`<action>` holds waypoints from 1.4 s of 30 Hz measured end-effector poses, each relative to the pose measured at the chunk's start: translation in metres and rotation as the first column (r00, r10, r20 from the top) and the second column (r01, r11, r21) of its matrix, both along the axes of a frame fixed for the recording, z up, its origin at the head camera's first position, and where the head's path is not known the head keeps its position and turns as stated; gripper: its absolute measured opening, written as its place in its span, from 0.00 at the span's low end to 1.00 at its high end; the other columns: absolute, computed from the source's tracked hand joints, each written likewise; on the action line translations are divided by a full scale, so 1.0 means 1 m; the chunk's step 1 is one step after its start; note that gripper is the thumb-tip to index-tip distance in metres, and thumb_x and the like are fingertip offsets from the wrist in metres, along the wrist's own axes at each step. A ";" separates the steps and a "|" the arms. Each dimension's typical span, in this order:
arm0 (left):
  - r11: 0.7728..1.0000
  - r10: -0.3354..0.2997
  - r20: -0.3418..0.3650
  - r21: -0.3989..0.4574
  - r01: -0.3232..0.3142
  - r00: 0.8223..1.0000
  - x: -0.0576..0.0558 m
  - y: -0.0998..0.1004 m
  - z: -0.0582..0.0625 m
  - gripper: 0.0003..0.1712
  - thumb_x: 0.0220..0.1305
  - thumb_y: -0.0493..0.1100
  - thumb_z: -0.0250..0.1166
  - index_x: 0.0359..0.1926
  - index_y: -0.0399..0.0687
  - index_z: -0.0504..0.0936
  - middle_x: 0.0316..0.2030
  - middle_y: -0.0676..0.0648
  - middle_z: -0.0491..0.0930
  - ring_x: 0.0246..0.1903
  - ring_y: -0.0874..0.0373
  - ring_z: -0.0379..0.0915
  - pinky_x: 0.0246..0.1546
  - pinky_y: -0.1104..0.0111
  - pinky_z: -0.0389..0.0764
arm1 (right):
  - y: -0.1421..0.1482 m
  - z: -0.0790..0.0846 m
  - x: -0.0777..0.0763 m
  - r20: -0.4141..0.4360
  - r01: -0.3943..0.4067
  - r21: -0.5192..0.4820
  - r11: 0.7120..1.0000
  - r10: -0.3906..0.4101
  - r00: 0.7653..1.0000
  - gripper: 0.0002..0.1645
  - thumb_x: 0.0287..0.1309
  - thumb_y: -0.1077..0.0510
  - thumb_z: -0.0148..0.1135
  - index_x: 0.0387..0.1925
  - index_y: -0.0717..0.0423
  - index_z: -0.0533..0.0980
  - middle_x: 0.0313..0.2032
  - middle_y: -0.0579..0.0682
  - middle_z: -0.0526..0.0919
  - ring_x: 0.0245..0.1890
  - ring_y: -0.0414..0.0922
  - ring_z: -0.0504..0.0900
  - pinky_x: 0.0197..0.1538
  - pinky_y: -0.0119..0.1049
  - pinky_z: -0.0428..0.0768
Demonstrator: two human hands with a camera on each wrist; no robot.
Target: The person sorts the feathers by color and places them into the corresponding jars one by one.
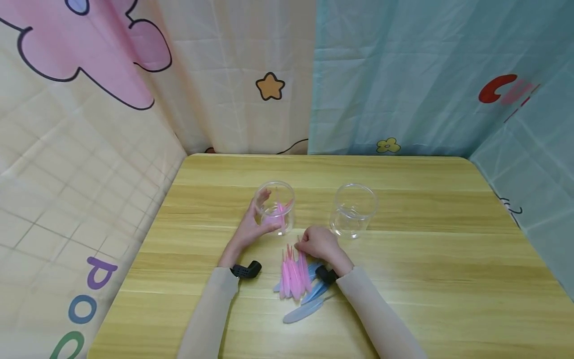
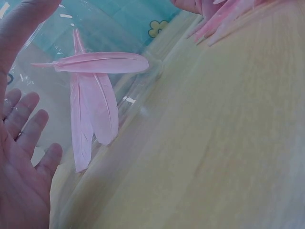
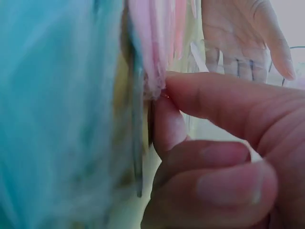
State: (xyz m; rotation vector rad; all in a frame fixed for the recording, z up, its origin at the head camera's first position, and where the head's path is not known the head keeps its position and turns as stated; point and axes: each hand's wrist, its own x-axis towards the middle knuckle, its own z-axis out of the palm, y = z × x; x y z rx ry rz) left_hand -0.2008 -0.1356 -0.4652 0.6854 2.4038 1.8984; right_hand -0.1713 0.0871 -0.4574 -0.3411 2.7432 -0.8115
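Observation:
My left hand point(image 1: 247, 229) wraps round the left clear cup point(image 1: 287, 219), thumb across its near side and fingers along its left. Inside the cup lie several pink feathers point(image 2: 102, 62), one crossing the others in the left wrist view. With thumb and forefinger, my right hand point(image 1: 320, 243) pinches the quill end of a pink feather point(image 1: 303, 267) at the right of the pile. Several more pink feathers point(image 1: 291, 279) lie side by side on the table, their thin quills toward the cups. Blue feathers point(image 1: 315, 291) lie under and beside them, partly hidden by my right wrist.
A second clear cup point(image 1: 353, 232) stands to the right on the wooden table point(image 1: 439, 269). One pale blue feather point(image 1: 303, 312) lies nearer to me, apart from the pile. Patterned curtains point(image 1: 251, 114) hang behind the table and at both sides.

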 end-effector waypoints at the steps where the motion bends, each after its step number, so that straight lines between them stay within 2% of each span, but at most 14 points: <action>1: 1.000 -0.002 -0.001 0.002 0.002 1.000 0.000 0.000 0.000 0.55 0.50 0.35 0.73 0.73 0.43 0.48 0.70 0.38 0.53 0.68 0.47 0.48 0.63 0.43 0.48 | 0.000 0.000 0.000 0.003 -0.001 -0.002 1.000 0.001 1.000 0.18 0.51 0.50 0.67 0.13 0.51 0.74 0.12 0.41 0.69 0.14 0.38 0.66 0.17 0.30 0.62; 10: 1.000 -0.005 -0.004 0.014 0.005 1.000 0.000 0.001 0.001 0.54 0.50 0.34 0.72 0.72 0.40 0.48 0.70 0.38 0.53 0.68 0.47 0.48 0.63 0.44 0.48 | -0.005 0.001 0.001 0.050 0.035 -0.024 0.999 -0.034 0.998 0.13 0.43 0.53 0.69 0.12 0.50 0.76 0.12 0.41 0.71 0.14 0.39 0.68 0.16 0.30 0.62; 16: 1.000 -0.006 0.001 0.004 0.006 1.000 0.000 0.001 -0.001 0.54 0.51 0.35 0.73 0.73 0.42 0.49 0.70 0.38 0.53 0.68 0.48 0.48 0.63 0.44 0.48 | -0.004 -0.004 0.002 0.139 0.061 -0.141 0.988 -0.041 0.989 0.13 0.46 0.53 0.70 0.15 0.53 0.77 0.12 0.42 0.70 0.13 0.38 0.66 0.16 0.30 0.62; 20: 1.000 -0.001 -0.002 0.002 0.001 1.000 0.000 0.001 -0.002 0.54 0.50 0.35 0.73 0.73 0.43 0.49 0.70 0.38 0.54 0.68 0.48 0.48 0.63 0.43 0.49 | 0.001 -0.002 0.000 0.204 0.094 -0.275 0.957 -0.038 0.978 0.10 0.49 0.54 0.67 0.19 0.55 0.78 0.13 0.43 0.68 0.12 0.38 0.63 0.15 0.30 0.60; 22: 1.000 -0.001 -0.007 0.004 0.001 1.000 0.000 0.000 -0.003 0.54 0.50 0.35 0.73 0.73 0.43 0.49 0.70 0.38 0.53 0.68 0.47 0.48 0.62 0.42 0.49 | 0.003 0.000 -0.002 0.207 0.103 -0.333 0.937 -0.034 0.978 0.11 0.51 0.54 0.65 0.21 0.55 0.78 0.13 0.43 0.66 0.13 0.38 0.61 0.15 0.29 0.59; 24: 1.000 -0.002 -0.008 0.007 0.002 1.000 0.000 0.000 -0.002 0.54 0.50 0.35 0.73 0.73 0.43 0.49 0.70 0.38 0.53 0.68 0.46 0.48 0.62 0.42 0.49 | 0.006 0.004 -0.004 0.221 0.131 -0.402 0.906 -0.043 0.974 0.10 0.53 0.54 0.65 0.23 0.57 0.79 0.13 0.42 0.65 0.12 0.38 0.61 0.15 0.29 0.58; 27: 1.000 -0.006 -0.002 0.012 0.006 1.000 0.000 0.000 -0.002 0.55 0.50 0.35 0.73 0.73 0.43 0.49 0.70 0.39 0.53 0.68 0.47 0.48 0.62 0.42 0.49 | 0.010 0.013 -0.008 0.248 0.177 -0.511 0.841 -0.053 0.967 0.12 0.55 0.55 0.64 0.29 0.62 0.80 0.13 0.43 0.65 0.12 0.37 0.60 0.15 0.29 0.57; 31: 1.000 -0.009 0.004 0.016 0.009 1.000 0.000 -0.001 0.000 0.55 0.50 0.36 0.73 0.72 0.42 0.49 0.70 0.39 0.53 0.68 0.47 0.47 0.63 0.43 0.49 | 0.012 0.028 -0.014 0.238 0.207 -0.681 0.703 -0.054 0.970 0.14 0.60 0.57 0.61 0.36 0.68 0.78 0.14 0.44 0.68 0.11 0.37 0.59 0.16 0.28 0.58; 33: 1.000 -0.012 0.002 0.019 0.012 1.000 -0.001 -0.001 -0.001 0.54 0.50 0.36 0.73 0.72 0.41 0.49 0.70 0.38 0.53 0.68 0.47 0.47 0.63 0.43 0.49 | 0.011 0.038 -0.016 0.210 0.209 -0.763 0.612 -0.071 0.975 0.11 0.61 0.59 0.60 0.35 0.67 0.78 0.15 0.44 0.70 0.10 0.37 0.59 0.17 0.28 0.58; 38: 1.000 -0.015 -0.008 0.022 0.015 1.000 -0.001 -0.001 -0.001 0.55 0.50 0.34 0.72 0.73 0.42 0.48 0.70 0.38 0.53 0.68 0.47 0.48 0.63 0.43 0.48 | 0.005 0.060 -0.024 0.106 0.169 -0.920 0.353 -0.192 0.976 0.04 0.61 0.61 0.60 0.30 0.58 0.78 0.14 0.45 0.70 0.10 0.38 0.58 0.16 0.28 0.58; 39: 1.000 -0.015 -0.009 0.020 0.016 1.000 -0.001 -0.001 -0.001 0.55 0.50 0.34 0.72 0.73 0.42 0.48 0.70 0.38 0.53 0.68 0.48 0.48 0.63 0.44 0.48 | 0.003 0.063 -0.026 0.085 0.151 -0.940 0.307 -0.220 0.972 0.04 0.61 0.61 0.61 0.30 0.57 0.78 0.14 0.45 0.71 0.10 0.38 0.59 0.16 0.27 0.59; 42: 1.000 -0.016 -0.008 0.012 0.016 1.000 0.000 -0.001 -0.001 0.55 0.51 0.35 0.72 0.73 0.42 0.48 0.70 0.38 0.53 0.68 0.49 0.48 0.63 0.44 0.49 | -0.004 0.074 -0.030 0.044 0.108 -0.974 0.198 -0.299 0.953 0.04 0.61 0.60 0.62 0.32 0.58 0.77 0.17 0.45 0.72 0.10 0.37 0.59 0.15 0.26 0.59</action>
